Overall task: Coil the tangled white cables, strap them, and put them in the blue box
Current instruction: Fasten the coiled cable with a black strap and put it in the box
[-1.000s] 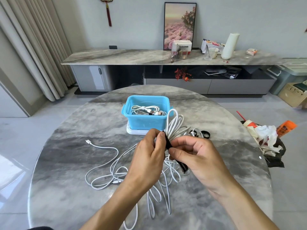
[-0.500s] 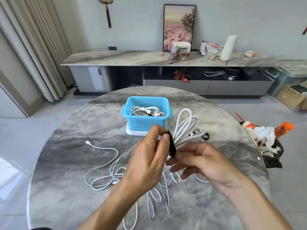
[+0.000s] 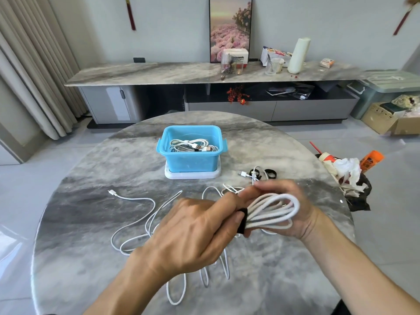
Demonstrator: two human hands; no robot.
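1. Round marble table [image 3: 68, 223] fills the lower frame; a blue box [image 3: 192, 161] stands at centre on a white tray [image 3: 193, 175], with coiled cables [image 3: 193, 147] inside.
2. Lower centre: the left hand [image 3: 193, 235] pinches a black strap [image 3: 242, 220] wrapped round a white coil [image 3: 272, 209].
3. The right hand [image 3: 288, 201], right of centre, curls round the coil's far end.
4. Loose cables [image 3: 145, 226] lie tangled on the table under and left of the hands.
5. Spare straps [image 3: 270, 173] and a white plug [image 3: 241, 173] lie just right of the tray.
6. Right edge: a trash pile [image 3: 347, 176].
7. Top: a sideboard [image 3: 159, 72] with a framed picture [image 3: 229, 26].
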